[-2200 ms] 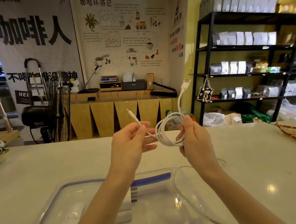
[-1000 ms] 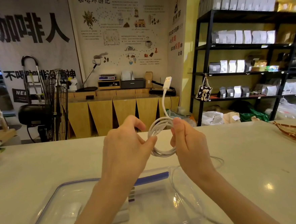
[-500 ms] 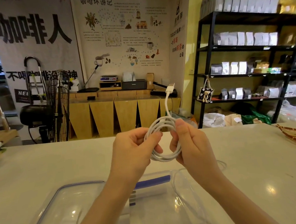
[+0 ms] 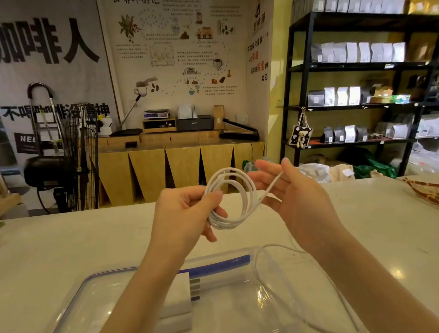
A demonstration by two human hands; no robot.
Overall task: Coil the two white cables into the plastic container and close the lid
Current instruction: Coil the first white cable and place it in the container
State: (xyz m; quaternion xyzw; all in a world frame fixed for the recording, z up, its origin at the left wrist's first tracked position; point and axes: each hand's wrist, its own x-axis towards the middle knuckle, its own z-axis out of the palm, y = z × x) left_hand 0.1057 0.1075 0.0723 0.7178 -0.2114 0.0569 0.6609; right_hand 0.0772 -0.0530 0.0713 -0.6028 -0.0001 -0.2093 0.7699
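**Cable coil held above the counter**

Counter [image 4: 63, 255] of pale stone fills the foreground, with a clear plastic container [image 4: 223, 309] on it near the person; a blue strip [image 4: 220, 263] runs along its far rim and small white items lie inside. A second white cable [image 4: 272, 266] loops loosely over the container's right side. A patterned tray [image 4: 436, 192] sits at the counter's right edge. Beyond stand a wooden sideboard [image 4: 182, 163], a black fan [image 4: 78, 163], illustrated wall posters and black shelving [image 4: 364, 104] stocked with white and grey bags.

The left hand [image 4: 188, 215] is closed around the left side of the coiled white cable [image 4: 231, 199], thumb pressing the loops against the fingers, above the counter and beyond the container. The right hand [image 4: 293, 197] is spread, fingers extended; the cable's free end lies across its palm, not visibly pinched.
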